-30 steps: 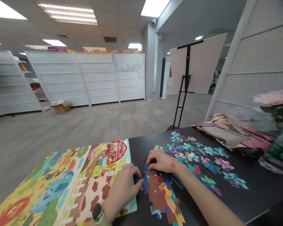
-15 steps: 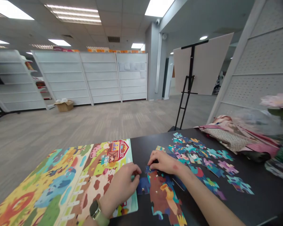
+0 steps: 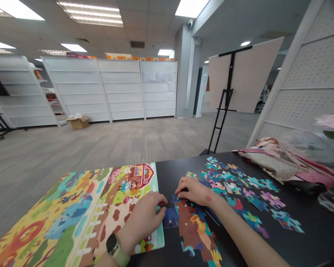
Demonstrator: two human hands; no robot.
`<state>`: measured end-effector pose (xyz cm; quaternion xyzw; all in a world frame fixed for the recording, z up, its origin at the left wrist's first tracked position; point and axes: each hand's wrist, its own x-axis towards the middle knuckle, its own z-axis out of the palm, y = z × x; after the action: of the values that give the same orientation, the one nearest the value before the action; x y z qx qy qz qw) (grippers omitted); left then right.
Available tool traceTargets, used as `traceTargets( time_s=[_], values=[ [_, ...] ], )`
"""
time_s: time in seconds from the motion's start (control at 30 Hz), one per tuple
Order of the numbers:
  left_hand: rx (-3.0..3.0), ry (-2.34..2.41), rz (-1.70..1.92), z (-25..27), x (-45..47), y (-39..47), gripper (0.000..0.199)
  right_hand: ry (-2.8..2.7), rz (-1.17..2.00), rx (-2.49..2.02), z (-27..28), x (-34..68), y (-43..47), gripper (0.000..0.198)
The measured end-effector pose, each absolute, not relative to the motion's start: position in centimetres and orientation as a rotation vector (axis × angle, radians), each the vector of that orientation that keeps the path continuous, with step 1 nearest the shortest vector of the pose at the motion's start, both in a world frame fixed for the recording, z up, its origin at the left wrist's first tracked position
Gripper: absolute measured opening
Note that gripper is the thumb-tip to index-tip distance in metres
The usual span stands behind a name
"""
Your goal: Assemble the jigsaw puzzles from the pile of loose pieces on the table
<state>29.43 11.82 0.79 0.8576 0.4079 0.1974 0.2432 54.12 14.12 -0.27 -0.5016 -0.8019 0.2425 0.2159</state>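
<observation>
My right hand [image 3: 191,191] is bent over the top edge of a joined section of jigsaw puzzle [image 3: 190,226], which shows a brown animal and a yellow-orange shape. Its thumb and fingertips close on a small dark blue puzzle piece [image 3: 174,199] at that edge. My left hand [image 3: 149,211], with a watch [image 3: 113,244] on the wrist, rests over the right edge of a farm-and-animals picture board [image 3: 105,207]. Its fingers curl toward the thumb, and a bit of teal shows between them; what it is I cannot make out. A blue puzzle piece [image 3: 170,218] lies between the hands.
Many loose puzzle pieces [image 3: 231,178] spread over the black table [image 3: 284,252] to the right. A patterned pink bag [image 3: 278,163] and a clear plastic bottle [image 3: 331,202] stand at the far right. Beyond the table are an easel board [image 3: 247,78] and white shelves [image 3: 122,89].
The view has shifted slightly, so the scene sits a little further right. Both hands keep nearly the same place and pose over the puzzle and board.
</observation>
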Motion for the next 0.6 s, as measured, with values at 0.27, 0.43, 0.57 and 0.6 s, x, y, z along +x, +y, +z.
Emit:
traceTargets(
  time_s=[0.27, 0.43, 0.57, 0.6],
  values=[
    [2.348, 1.126, 0.513, 1.0, 29.4, 11.7, 0.02, -2.222, 0.672, -1.397, -0.3, 54.2, 14.2, 0.015],
    [2.354, 1.099, 0.473, 1.3, 29.2, 11.3, 0.025, -2.226, 0.669, -1.389, -0.4, 54.2, 14.2, 0.016],
    [2.395, 1.044, 0.413, 1.7, 29.0, 10.9, 0.03, -2.221, 0.668, -1.393, -0.5, 54.3, 14.2, 0.016],
    [2.402, 1.029, 0.397, 1.8, 29.0, 10.8, 0.032, -2.22, 0.669, -1.394, -0.5, 54.3, 14.2, 0.016]
  ],
)
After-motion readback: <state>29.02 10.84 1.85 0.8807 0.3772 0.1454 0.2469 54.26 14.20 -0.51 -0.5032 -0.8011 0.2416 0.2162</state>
